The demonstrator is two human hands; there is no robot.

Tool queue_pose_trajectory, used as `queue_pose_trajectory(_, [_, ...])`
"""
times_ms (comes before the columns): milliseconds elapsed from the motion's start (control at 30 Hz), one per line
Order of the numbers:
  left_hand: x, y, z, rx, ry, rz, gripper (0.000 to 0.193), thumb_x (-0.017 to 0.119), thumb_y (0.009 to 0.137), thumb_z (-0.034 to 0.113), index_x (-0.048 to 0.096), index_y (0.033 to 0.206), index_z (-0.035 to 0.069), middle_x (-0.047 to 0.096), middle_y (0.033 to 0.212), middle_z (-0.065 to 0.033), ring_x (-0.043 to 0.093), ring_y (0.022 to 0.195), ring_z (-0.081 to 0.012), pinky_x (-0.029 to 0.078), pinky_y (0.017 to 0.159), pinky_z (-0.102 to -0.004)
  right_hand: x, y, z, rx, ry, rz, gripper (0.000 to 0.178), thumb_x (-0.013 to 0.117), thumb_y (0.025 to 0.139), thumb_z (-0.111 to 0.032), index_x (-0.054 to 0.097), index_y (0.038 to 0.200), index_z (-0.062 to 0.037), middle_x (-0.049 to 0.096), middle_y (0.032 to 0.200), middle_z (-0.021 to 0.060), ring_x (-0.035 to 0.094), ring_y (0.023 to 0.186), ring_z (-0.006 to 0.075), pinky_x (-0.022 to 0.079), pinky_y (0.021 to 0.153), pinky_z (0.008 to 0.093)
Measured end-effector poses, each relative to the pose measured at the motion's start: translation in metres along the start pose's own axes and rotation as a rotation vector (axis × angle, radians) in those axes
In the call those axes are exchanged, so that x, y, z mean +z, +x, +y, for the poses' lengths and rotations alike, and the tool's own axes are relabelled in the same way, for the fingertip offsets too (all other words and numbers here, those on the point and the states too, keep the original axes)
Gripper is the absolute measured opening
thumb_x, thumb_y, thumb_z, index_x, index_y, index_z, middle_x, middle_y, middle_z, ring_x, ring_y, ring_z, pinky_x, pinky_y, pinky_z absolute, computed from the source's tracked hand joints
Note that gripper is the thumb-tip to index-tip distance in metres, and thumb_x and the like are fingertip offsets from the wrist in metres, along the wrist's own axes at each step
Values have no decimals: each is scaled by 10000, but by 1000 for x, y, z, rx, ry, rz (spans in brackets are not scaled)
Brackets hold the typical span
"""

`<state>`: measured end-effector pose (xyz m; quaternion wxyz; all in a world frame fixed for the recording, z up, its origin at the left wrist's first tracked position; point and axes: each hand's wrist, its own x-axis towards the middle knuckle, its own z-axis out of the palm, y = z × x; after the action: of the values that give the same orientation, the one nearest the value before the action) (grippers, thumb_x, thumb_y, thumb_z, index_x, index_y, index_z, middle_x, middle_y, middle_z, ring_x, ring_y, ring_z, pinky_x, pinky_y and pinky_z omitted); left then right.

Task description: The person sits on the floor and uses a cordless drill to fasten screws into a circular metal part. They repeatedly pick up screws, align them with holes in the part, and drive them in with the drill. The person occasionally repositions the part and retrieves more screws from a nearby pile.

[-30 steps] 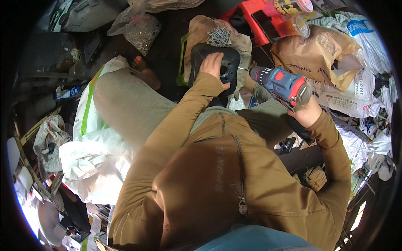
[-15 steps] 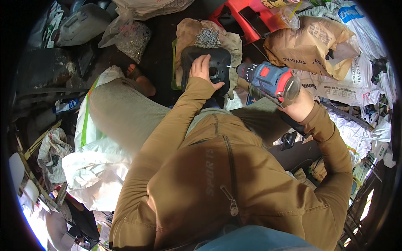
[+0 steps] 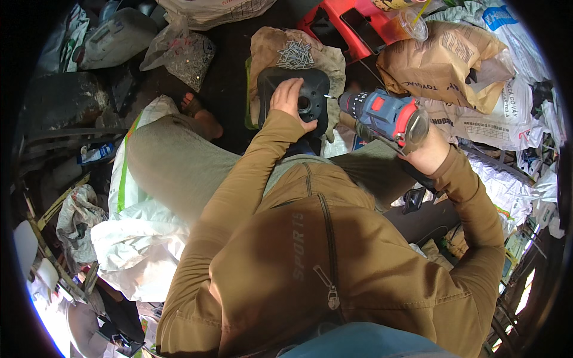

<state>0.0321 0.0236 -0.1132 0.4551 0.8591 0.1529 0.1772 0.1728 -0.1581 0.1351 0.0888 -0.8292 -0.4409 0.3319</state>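
Observation:
My left hand (image 3: 287,101) lies over a black square plastic part (image 3: 273,81) with rounded corners and a round hole. Its fingers are together on the top face and the thumb is near the hole, holding the part. My right hand (image 3: 428,150) is closed round a blue and red cordless drill (image 3: 382,113), its grip mostly hidden. The drill points left, and its bit tip (image 3: 329,96) is at the right edge of the part; whether they touch I cannot tell. Behind the part, a pile of screws (image 3: 295,55) lies on a tan cloth (image 3: 265,45).
A red plastic stool (image 3: 334,27) and a cup of brown drink (image 3: 407,27) stand at the far right. Beside them sits a brown paper sack (image 3: 441,65). At the far left are a clear bag of small pieces (image 3: 190,59) and a grey jug (image 3: 119,36). White sacks (image 3: 140,244) lie by my left leg.

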Motion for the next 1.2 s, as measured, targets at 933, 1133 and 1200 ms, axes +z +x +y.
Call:
queue_pose_trajectory(933, [-23,-22,43,117,20,230,1067,849,422,186,316,1334,35,448,1285,-173,435,1157,-366,348,1001,-460,2,-17,-4,-125,-8,-36,358,689,707,-108,606,1048,-37,641,986,147,618,906,319,496,802,373])
queue_pose_trajectory(1133, [-27,-21,46,185,8,247,1025,841,432,162,343,1322,62,467,1289,-175,454,1165,-373,348,994,-465,5,-15,-2,-206,-95,6,345,695,707,-123,616,1034,-42,646,978,142,622,903,309,498,801,370])
queue_pose_trajectory(1200, [-28,-20,47,200,8,245,1015,838,434,156,350,1319,75,468,1294,-172,455,1171,-372,349,991,-467,6,-14,-2,-180,-104,-20,337,693,711,-125,619,1030,-45,648,976,138,623,903,305,499,799,371])
